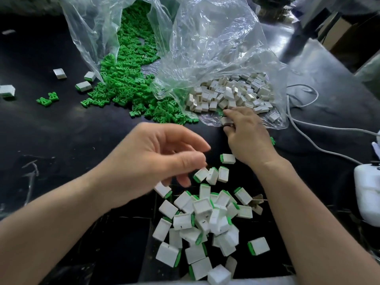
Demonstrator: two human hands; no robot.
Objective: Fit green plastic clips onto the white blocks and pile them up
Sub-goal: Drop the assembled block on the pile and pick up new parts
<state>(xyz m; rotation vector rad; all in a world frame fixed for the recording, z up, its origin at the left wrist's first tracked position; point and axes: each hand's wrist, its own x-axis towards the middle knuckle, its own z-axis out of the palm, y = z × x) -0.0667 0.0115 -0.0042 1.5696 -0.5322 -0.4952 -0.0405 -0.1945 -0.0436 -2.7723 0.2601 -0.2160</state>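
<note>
A heap of green clips (127, 83) spills from a clear bag onto the black table. To its right, bare white blocks (230, 95) lie inside a second clear bag. My right hand (246, 136) reaches to that bag's mouth and pinches one white block (226, 120) in its fingertips. My left hand (160, 155) hovers above the near pile with loosely curled fingers and holds nothing. Below it lies the pile of finished blocks with green clips (205, 219), loosely heaped near the table's front edge.
A few fitted blocks (83, 85) and loose clips (47, 99) are scattered at the left. Grey cables (312, 128) run along the right side towards a white device (368, 198). Cardboard boxes (341, 31) stand at the far right.
</note>
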